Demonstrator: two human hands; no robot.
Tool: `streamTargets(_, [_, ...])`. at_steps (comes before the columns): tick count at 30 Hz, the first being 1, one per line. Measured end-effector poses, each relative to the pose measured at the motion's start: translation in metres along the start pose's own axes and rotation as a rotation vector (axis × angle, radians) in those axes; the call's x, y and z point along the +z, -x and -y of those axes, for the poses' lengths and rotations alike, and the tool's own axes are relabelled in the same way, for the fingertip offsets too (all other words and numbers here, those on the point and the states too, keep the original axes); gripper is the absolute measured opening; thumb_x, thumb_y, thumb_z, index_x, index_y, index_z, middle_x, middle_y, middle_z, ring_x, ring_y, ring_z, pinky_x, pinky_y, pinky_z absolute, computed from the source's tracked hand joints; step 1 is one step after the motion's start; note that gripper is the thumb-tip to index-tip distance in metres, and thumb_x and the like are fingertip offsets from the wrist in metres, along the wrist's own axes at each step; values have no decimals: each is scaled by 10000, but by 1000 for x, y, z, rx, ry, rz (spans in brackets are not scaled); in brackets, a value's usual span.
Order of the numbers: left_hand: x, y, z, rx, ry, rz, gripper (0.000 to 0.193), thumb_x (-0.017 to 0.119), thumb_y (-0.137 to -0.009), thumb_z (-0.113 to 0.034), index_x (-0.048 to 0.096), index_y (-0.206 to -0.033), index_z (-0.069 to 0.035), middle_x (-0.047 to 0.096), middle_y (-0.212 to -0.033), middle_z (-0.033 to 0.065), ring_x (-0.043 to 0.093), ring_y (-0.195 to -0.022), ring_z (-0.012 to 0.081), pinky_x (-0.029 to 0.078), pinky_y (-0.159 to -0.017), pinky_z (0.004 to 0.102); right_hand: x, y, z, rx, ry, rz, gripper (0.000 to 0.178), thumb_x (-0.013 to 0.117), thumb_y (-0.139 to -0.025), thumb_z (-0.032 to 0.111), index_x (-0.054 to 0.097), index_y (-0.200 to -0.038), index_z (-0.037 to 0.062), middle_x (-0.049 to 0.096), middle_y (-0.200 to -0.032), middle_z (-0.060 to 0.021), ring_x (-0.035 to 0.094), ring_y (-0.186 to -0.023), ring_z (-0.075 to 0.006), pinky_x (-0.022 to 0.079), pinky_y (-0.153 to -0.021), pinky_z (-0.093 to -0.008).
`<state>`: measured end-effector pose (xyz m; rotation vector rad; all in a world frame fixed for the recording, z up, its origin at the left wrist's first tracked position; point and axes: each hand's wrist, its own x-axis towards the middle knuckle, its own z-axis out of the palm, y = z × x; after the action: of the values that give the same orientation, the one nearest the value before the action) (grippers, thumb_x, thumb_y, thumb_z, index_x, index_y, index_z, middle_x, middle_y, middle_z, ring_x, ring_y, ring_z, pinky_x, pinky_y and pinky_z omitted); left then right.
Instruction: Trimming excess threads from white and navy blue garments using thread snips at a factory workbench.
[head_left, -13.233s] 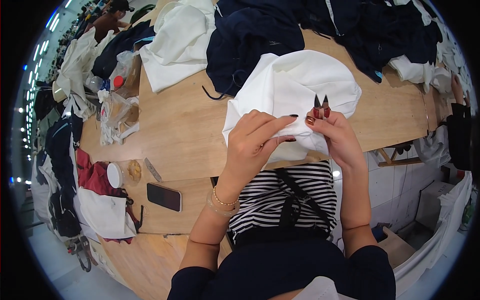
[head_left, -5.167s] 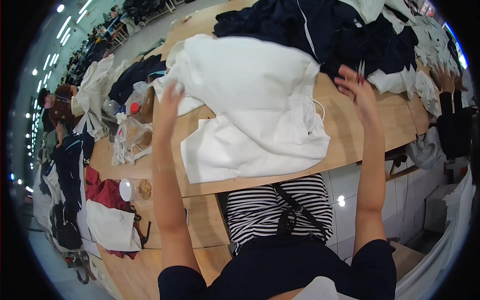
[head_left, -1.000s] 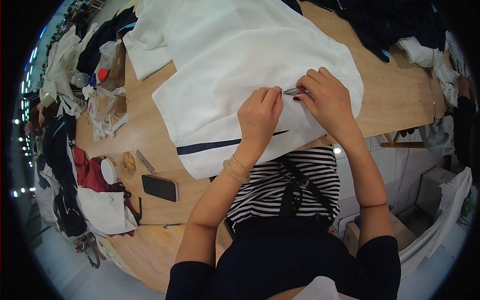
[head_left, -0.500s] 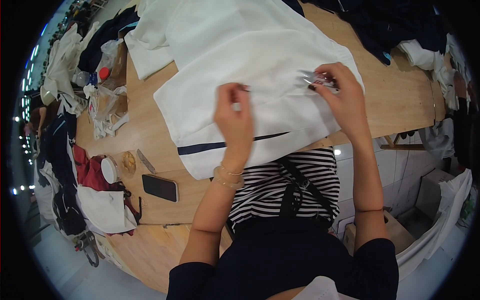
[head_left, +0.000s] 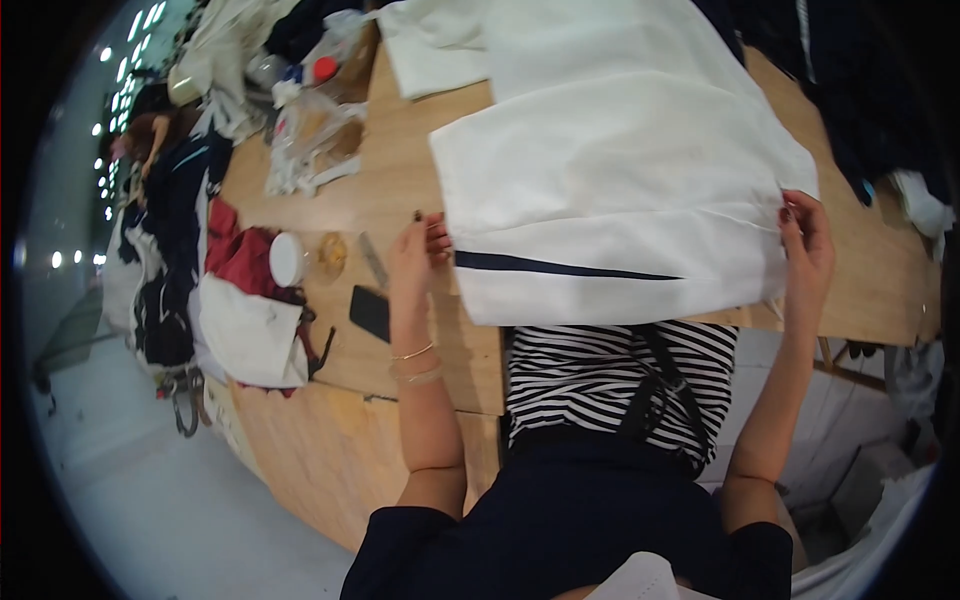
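Note:
A white garment piece (head_left: pixel 620 170) lies spread on the wooden table, and a tapering navy stripe (head_left: pixel 560 266) runs along its near part. My right hand (head_left: pixel 810 240) grips the garment's right edge between thumb and fingers. At the opposite side, my left hand (head_left: pixel 418 248) is beside the left edge, close to the stripe's wide end. Its thumb and fingers are apart, with nothing visible between them. Whether those fingertips touch the cloth is hard to tell.
Left of my left forearm lie a dark phone (head_left: pixel 370 313), a knife-like blade (head_left: pixel 373 260) and a white-lidded jar (head_left: pixel 287 260). Red cloth (head_left: pixel 238 250) and a white folded cloth (head_left: pixel 250 330) sit farther left. Plastic bags (head_left: pixel 315 135) are beyond; dark garments (head_left: pixel 850 110) are at far right.
My hands have moved apart, from over the garment to its two side edges. The small shiny tool in my right hand no longer shows. The view has shifted, moving the table's contents.

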<state>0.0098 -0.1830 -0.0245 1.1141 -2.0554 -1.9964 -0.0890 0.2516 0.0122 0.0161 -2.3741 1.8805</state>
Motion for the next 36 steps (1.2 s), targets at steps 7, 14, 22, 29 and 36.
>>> streamTargets(7, [-3,15,-16,-28,-47,-13,229,553,-938,-212,623,-994,-1,621,-790,11,574,-663,73,457,-596,206,2,3,4,46,-3,15,231,538,-942,116,566,-1148,14,562,-1053,-15,520,-972,-83,397,-906,-211])
streamTargets(14, [-5,22,-10,169,-190,106,129,635,-870,-88,601,-953,4,596,-770,-25,510,-704,33,409,-626,183,22,11,15,28,-88,-28,192,561,-930,120,590,-1084,8,579,-1012,-17,532,-923,-84,413,-861,-204])
streamTargets(22, [69,73,-83,267,213,484,84,580,-909,-52,534,-973,-22,618,-831,-11,501,-780,17,387,-691,174,112,23,94,-86,-121,441,179,654,-824,14,638,-1001,2,610,-874,-26,519,-747,-51,432,-605,-201])
streamTargets(29, [107,85,-108,625,-536,715,255,695,-818,-129,621,-1008,23,664,-759,51,560,-671,73,459,-644,232,80,-6,68,-131,-345,166,128,639,-840,9,636,-962,-30,640,-856,-24,625,-767,-81,443,-624,-164])
streamTargets(36, [82,56,-105,590,-1169,525,282,713,-775,-194,660,-1008,-44,664,-783,62,610,-705,201,467,-792,334,-17,-39,52,-7,-334,-191,52,647,-853,79,629,-872,34,486,-643,96,296,-505,7,188,-464,-183])
